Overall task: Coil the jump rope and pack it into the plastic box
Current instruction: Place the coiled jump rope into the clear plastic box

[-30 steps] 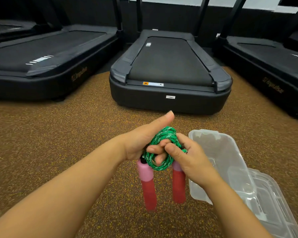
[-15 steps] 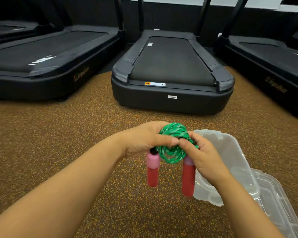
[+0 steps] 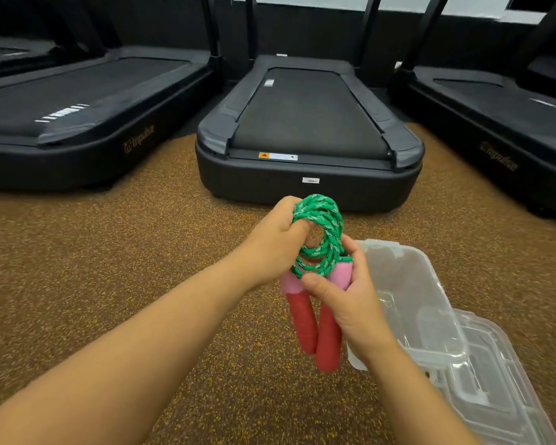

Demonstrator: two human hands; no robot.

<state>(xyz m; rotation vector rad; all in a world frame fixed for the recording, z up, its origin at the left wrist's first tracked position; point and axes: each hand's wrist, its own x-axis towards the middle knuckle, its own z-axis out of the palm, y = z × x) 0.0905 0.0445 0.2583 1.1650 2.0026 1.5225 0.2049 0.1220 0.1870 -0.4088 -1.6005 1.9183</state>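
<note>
The jump rope [image 3: 321, 239] is a green braided cord wound into a small coil, with two red handles [image 3: 315, 329] capped in pink foam hanging down side by side. My left hand [image 3: 275, 242] grips the coil's top left, fingers through the loop. My right hand [image 3: 344, 300] pinches the pink handle tops just below the coil. Both hold the rope above the floor, left of the clear plastic box [image 3: 408, 293], which lies open on the floor with nothing visible inside.
The box's clear lid [image 3: 495, 380] lies flat beyond its near right side. A black treadmill [image 3: 308, 149] stands straight ahead, with two more treadmills [image 3: 77, 123] at left and right. The floor is brown speckled rubber [image 3: 93, 268].
The coil has opened into a rounder loop and risen. The two handles have swung together and now hang touching. My right hand has slid down from the coil onto the pink handle tops.
</note>
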